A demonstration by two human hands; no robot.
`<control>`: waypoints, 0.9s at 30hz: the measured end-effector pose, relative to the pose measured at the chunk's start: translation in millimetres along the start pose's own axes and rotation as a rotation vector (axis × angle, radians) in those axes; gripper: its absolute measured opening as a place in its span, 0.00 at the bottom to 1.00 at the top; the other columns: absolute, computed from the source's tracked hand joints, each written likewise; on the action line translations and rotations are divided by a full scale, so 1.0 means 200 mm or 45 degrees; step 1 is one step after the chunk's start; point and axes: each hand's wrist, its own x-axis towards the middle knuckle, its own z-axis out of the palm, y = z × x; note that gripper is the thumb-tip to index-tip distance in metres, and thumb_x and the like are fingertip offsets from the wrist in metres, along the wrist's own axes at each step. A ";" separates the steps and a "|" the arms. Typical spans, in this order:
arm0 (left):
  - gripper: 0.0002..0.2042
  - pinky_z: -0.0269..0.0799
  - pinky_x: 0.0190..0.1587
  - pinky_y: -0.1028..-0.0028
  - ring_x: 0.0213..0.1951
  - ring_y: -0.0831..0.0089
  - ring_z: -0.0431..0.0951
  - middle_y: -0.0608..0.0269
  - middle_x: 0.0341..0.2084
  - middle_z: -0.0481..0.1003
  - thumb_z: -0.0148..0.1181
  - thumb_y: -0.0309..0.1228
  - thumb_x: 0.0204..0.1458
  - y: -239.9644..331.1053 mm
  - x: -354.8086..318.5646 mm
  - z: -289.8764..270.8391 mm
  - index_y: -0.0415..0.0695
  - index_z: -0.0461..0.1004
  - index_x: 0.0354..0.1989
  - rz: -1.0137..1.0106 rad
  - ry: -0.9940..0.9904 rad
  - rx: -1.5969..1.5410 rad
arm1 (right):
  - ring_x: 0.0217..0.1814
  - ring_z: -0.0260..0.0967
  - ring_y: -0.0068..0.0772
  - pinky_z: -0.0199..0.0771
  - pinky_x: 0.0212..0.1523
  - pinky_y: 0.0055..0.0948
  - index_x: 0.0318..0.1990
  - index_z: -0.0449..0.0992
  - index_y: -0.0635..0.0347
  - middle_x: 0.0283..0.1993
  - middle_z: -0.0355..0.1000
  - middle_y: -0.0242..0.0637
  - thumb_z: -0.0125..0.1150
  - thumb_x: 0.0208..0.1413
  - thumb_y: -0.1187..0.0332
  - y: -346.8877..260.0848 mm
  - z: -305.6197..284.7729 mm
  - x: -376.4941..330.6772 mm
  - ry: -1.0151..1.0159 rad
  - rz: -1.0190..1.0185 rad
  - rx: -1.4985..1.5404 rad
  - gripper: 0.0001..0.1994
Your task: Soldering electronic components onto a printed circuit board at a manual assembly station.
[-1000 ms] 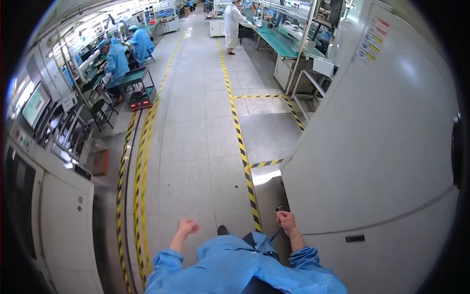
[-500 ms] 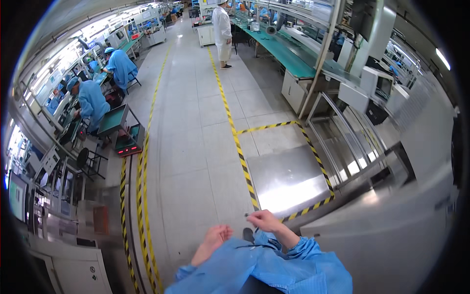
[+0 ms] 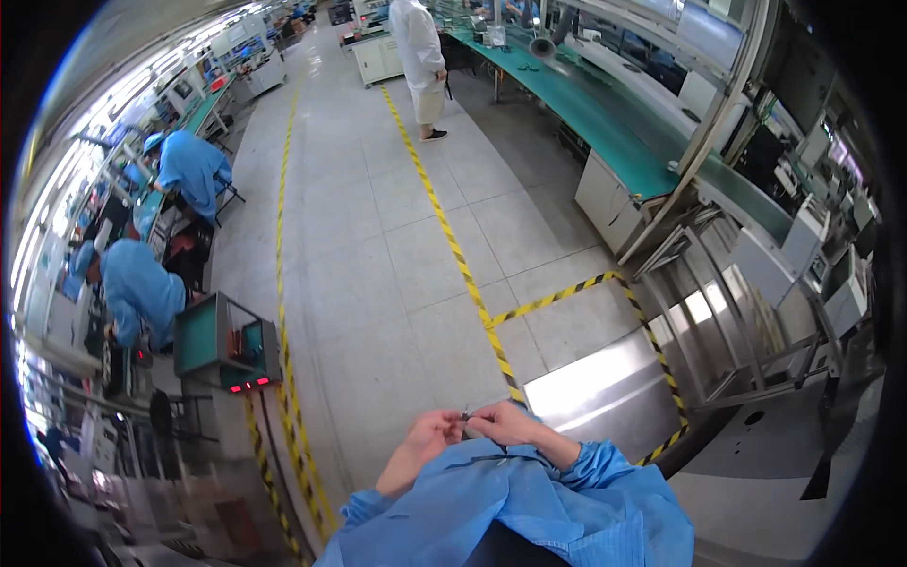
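Observation:
In front of my blue smock (image 3: pixel 453 491), my two hands meet at the lower middle of the view. My left hand (image 3: pixel 427 442) is closed, its fingers curled and the tips drawn together. Beside it, my right hand (image 3: pixel 508 423) is closed in a pinch, thumb and fingers pressed together. Between the fingertips of both hands shows a small dark piece (image 3: pixel 465 417), too small to name. The right hand's fingers hide part of it.
A tiled walkway (image 3: pixel 378 246) runs ahead between yellow-black floor tape. At left stands a cart (image 3: pixel 213 340) with green shelves, near seated workers in blue. A person in white (image 3: pixel 416 47) stands ahead, beside a long green bench (image 3: pixel 605 123). Metal rails (image 3: pixel 718 293) are at right.
My hands were apart and have come together, fingertips now at the small dark piece. The view has moved forward along the walkway; the cart and the green bench look nearer.

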 end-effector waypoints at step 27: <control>0.19 0.60 0.20 0.72 0.18 0.81 0.65 0.61 0.12 0.69 0.56 0.41 0.52 4.97 2.39 -0.05 0.37 0.73 0.17 0.498 0.625 1.546 | 0.27 0.64 0.18 0.66 0.29 0.22 0.37 0.76 0.61 0.24 0.71 0.29 0.50 0.59 0.62 -1.31 -2.24 5.12 -0.511 0.007 0.039 0.13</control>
